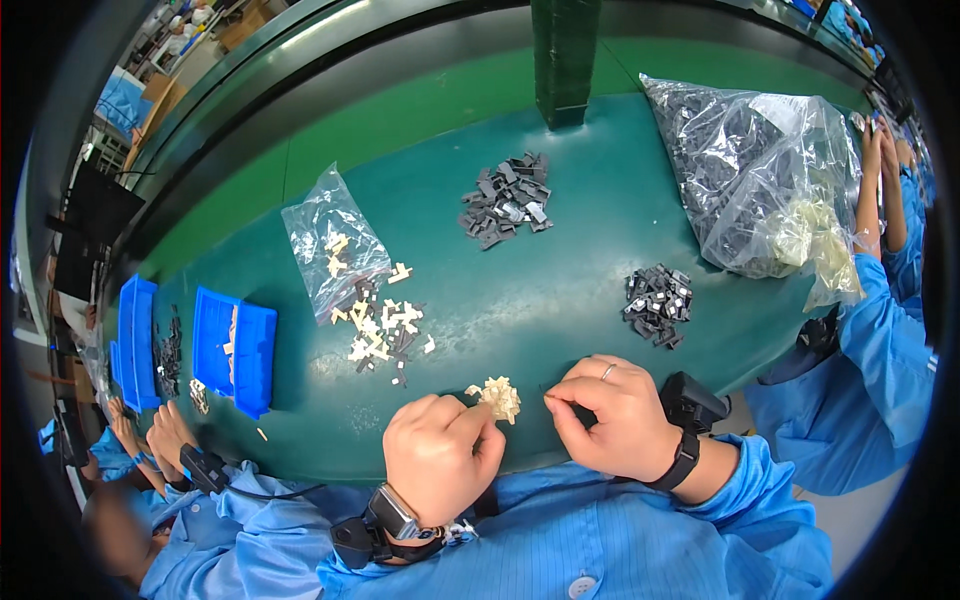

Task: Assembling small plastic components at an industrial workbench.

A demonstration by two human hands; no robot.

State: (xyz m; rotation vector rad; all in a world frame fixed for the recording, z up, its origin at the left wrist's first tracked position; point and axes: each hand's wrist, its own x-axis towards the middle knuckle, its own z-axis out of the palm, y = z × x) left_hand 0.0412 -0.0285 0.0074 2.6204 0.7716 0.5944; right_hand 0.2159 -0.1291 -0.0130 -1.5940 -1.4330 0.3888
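Observation:
My left hand (440, 458) is closed in a pinch at the table's near edge, close against a small heap of cream plastic pieces (502, 398). Whatever its fingertips hold, if anything, is hidden. Right of that heap, my right hand (622, 420) pinches thumb and forefinger together; a tiny dark tip shows at the fingertips, too small to name. Beyond the right hand lies a pile of small black plastic parts (657, 305). Farther off, in the middle, sits a pile of larger dark grey parts (507, 200).
A large clear bag of dark parts (740, 170) stands at the far right. Left of centre, cream and black pieces (375, 330) lie by a clear bag (335, 245). Blue bins (255, 350) stand farther left. A green post (565, 60) rises at the back. Co-workers' hands (170, 435) are at both sides.

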